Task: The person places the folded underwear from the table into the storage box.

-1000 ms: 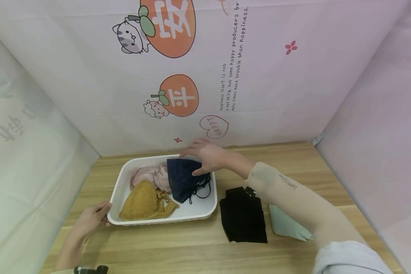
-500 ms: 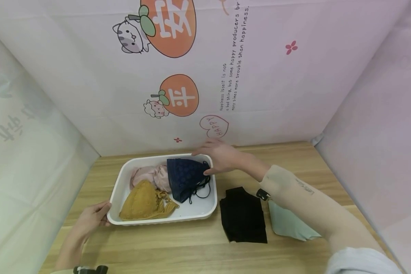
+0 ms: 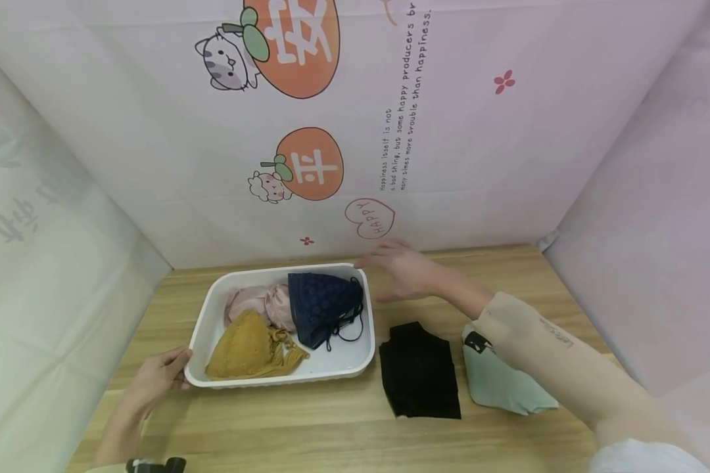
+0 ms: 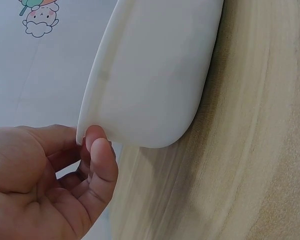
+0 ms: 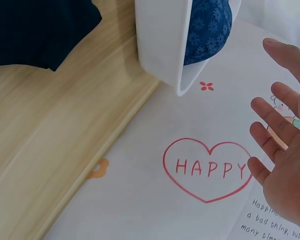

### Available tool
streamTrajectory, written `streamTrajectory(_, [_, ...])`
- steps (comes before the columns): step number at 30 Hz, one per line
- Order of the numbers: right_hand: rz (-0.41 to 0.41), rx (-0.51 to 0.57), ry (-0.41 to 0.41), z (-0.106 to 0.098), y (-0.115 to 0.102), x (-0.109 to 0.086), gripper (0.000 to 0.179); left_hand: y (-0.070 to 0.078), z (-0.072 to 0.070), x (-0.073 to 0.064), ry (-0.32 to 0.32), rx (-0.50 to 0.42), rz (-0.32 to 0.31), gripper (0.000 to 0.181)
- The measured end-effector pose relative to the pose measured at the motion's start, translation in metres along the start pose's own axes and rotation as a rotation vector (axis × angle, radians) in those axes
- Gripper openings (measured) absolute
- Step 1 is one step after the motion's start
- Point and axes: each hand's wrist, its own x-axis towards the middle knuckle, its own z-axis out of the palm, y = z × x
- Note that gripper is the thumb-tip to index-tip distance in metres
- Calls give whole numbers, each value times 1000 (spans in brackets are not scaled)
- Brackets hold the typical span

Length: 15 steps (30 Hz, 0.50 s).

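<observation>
A white plastic tray sits at the back left of the table. In it lie a mustard-yellow bra, a pale pink satiny garment and a navy bra with dark straps. My left hand pinches the tray's near left corner; in the left wrist view the fingers are curled at the rim. My right hand hovers just beyond the tray's back right corner, holding nothing. Its fingers are spread and loosely straight in the right wrist view, beside the tray.
A folded black garment lies on the wooden table right of the tray. Next to it is a folded mint-green cloth, partly under the right forearm. A printed white sheet stands behind, with pale sheets on both sides.
My right hand has moved right, from over the navy bra to outside the tray's back right corner. The left hand has stayed at its corner.
</observation>
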Motion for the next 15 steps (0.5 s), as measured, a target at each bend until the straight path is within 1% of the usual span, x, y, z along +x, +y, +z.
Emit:
streamTrajectory(4, [28,8,-10,-1,3,-9,69,2,0,-1,6,4,-9,55])
streamTrajectory(8, [61,12,-28,-2,5,-19,69,2,0,-2,3,13,0,56])
streamTrajectory(15, [118,12,-71,2,10,-38,67,3,0,-1,7,23,-2,55])
